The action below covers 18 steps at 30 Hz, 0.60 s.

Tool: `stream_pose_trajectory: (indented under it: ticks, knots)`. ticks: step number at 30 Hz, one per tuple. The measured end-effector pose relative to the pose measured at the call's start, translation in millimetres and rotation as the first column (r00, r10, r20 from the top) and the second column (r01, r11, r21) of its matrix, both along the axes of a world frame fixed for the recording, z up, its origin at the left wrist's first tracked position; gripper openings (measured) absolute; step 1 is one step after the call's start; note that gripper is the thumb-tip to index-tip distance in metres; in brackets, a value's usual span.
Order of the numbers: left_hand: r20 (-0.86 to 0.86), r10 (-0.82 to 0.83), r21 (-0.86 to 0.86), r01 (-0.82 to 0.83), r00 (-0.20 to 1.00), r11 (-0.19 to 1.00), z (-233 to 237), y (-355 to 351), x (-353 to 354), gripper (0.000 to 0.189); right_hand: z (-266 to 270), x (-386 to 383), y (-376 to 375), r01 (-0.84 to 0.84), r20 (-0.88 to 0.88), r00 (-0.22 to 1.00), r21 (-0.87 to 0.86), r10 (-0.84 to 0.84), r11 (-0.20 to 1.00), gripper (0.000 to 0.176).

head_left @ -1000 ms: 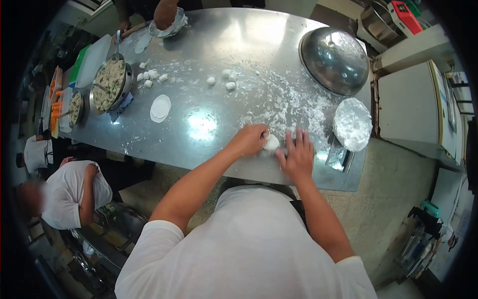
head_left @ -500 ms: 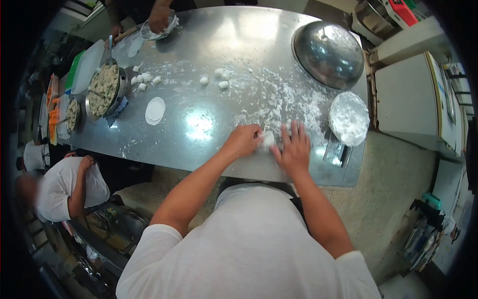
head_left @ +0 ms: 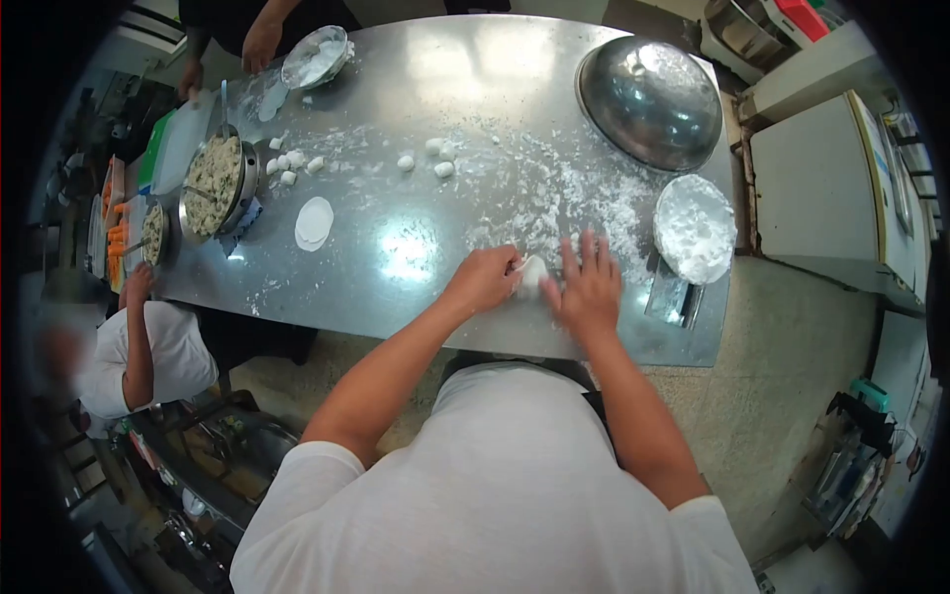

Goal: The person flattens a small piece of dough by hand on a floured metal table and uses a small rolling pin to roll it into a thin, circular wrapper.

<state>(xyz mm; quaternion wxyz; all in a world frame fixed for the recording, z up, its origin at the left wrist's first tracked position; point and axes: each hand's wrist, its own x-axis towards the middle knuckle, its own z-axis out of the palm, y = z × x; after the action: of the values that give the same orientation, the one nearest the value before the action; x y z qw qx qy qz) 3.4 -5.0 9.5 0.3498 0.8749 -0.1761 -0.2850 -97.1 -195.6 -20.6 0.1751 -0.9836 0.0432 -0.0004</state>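
One dough piece is seen in the head view, on the table, near its close edge, between both hands. Its left rim is pinched between thumb and fingers of the left hand. The right hand is held just beside it, palm down, fingers spread and slightly blurred; nothing is seen grasped, and whether anything lies under the palm cannot be told.

Handling, as judged: light, soft, floppy, easily stretched or torn; a bit tacky, slippery where floured. Best held by the rim, light pinch.

Surface: metal, smooth, shiny, dusted with flour, mostly beyond the hands. Small lumps are scattered farther off; flat discs are overlapped at left. A filled pan is placed at the left end; a flour bowl and a steel dome are set at right.

Room: bare floor and a pale cabinet are seen at right. A co-worker's hand is held near a glass bowl at the far edge; another person is seen at left.
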Motion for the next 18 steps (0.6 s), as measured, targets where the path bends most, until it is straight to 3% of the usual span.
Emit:
stream_pose_trajectory:
  ticks: [2, 4, 6, 7, 10, 13, 15, 17, 18]
  knots:
    - [0.19, -0.004, 0.0, 0.004, 0.982, 1.0, 3, -6, 10, 0.017, 6, 61, 0, 0.11, 0.085, 0.991, -0.092, -0.102, 0.99, 0.074]
    - [0.225, 0.02, 0.005, -0.022, 0.974, 1.0, -3, -10, 21, 0.019, -2, 84, -2, 0.122, 0.155, 0.982, -0.098, -0.106, 0.988, 0.074]
    - [0.327, -0.069, -0.034, 0.085, 0.943, 0.996, -10, -12, 27, 0.019, -7, 81, -3, 0.128, 0.228, 0.968, -0.107, -0.101, 0.986, 0.073]
    - [0.28, -0.151, 0.052, 0.143, 0.948, 0.988, -4, -12, 26, 0.02, -9, 58, -2, 0.089, 0.183, 0.98, -0.09, -0.072, 0.992, 0.073]
    - [0.211, -0.119, 0.043, 0.112, 0.97, 0.993, -6, -1, 11, 0.02, -26, -27, 2, -0.021, 0.165, 0.986, -0.062, 0.031, 0.998, 0.072]
    - [0.12, -0.053, -0.008, 0.054, 0.991, 0.998, -8, 7, -2, 0.019, -16, -32, 5, -0.016, 0.142, 0.989, -0.07, 0.026, 0.997, 0.074]
    - [0.075, -0.061, -0.023, 0.063, 0.995, 0.998, -10, 8, -3, 0.019, -3, 21, 3, 0.015, 0.035, 0.999, -0.101, -0.012, 0.995, 0.074]
    - [0.271, 0.002, 0.024, -0.009, 0.963, 1.0, -9, -2, 11, 0.019, 9, 70, 3, 0.085, 0.07, 0.994, -0.084, -0.08, 0.993, 0.073]
    - [0.271, -0.007, 0.017, 0.003, 0.962, 1.0, -8, -6, 16, 0.019, 8, 77, 3, 0.097, 0.071, 0.993, -0.091, -0.091, 0.991, 0.073]
